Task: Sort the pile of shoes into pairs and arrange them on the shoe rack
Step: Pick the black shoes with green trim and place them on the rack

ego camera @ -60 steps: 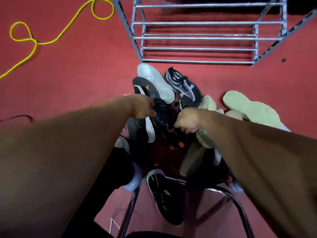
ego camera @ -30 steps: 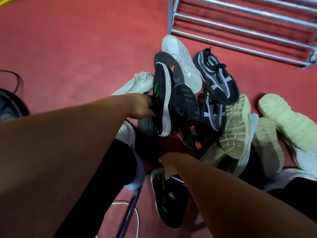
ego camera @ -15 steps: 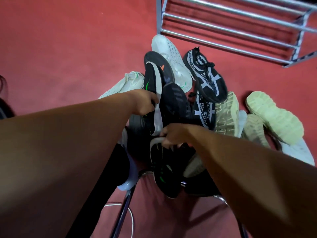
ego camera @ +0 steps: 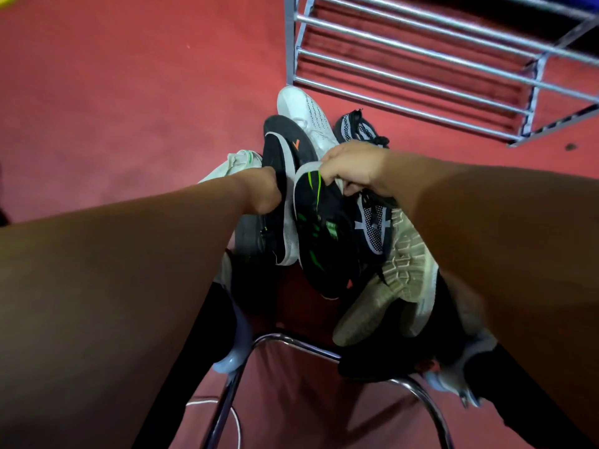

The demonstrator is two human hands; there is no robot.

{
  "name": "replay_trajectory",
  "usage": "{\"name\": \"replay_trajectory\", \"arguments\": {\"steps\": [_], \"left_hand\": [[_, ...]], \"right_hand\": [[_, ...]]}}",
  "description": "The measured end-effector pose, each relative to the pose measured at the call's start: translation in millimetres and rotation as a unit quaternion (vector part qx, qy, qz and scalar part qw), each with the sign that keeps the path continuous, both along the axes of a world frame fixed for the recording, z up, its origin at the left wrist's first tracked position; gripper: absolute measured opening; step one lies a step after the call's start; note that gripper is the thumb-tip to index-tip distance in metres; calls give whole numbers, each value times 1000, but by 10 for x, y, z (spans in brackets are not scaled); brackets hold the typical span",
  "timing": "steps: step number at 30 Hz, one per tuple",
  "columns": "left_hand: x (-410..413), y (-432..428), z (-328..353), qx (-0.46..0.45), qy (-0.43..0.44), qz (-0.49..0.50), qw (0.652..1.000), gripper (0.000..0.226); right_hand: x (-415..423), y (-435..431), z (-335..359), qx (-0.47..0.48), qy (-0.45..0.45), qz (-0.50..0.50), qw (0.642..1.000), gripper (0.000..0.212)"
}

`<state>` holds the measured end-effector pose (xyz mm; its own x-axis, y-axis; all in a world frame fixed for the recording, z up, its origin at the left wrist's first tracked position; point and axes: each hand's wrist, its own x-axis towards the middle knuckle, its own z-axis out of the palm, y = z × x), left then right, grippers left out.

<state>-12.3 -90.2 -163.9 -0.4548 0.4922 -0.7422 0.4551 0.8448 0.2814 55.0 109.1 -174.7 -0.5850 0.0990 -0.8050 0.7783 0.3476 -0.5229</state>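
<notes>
Above the pile of shoes (ego camera: 405, 254), the left hand (ego camera: 262, 193) grips a black shoe with an orange mark (ego camera: 278, 157); the right hand (ego camera: 353, 170) pinches a green-striped black shoe (ego camera: 321, 231) by one end; so slight a hold could slip and drop it back among the others; the two may also prove mismatched; the shoe rack (ego camera: 421, 64) stands just beyond on red carpet (ego camera: 113, 92); a chrome chair frame (ego camera: 291, 343) crosses below.

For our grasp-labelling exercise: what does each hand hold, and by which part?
Left hand grips the orange-marked black shoe at its side, midway along. Right hand grips the green-striped black shoe by its far end, at the sole rim.
</notes>
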Motion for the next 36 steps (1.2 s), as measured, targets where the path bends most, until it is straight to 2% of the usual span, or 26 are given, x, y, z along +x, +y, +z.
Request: {"name": "replay_trajectory", "arguments": {"steps": [4,8,9,12,14,18,22,28,32,36], "left_hand": [[-13,2,-26,-1,1,3,1000,36],[-19,17,-96,0,-6,23,1000,34],[-11,19,-112,2,-7,29,1000,34],[39,21,-148,-5,-19,32,999,34],[73,32,-172,-10,-28,29,999,30],[94,64,-202,2,-21,20,1000,29],[122,82,-164,5,-17,-1,1000,37],[132,78,-131,-3,-26,-4,1000,36],[176,67,-53,-22,-46,7,999,28],[237,75,20,-28,-52,9,998,31]], "right_hand": [[-105,8,-25,23,45,-50,997,30],[-66,-39,-139,27,87,-154,984,21],[-43,-45,-165,27,84,-165,982,25],[65,-56,-227,55,56,-138,987,63],[176,-110,-247,66,52,-117,990,77],[408,-279,-343,65,52,-97,992,72],[636,-468,-427,149,42,-66,986,85],[786,-584,-447,225,24,-52,973,83],[833,-617,-381,219,-1,-72,973,69],[1096,-787,-399,240,-38,-61,968,75]]}}
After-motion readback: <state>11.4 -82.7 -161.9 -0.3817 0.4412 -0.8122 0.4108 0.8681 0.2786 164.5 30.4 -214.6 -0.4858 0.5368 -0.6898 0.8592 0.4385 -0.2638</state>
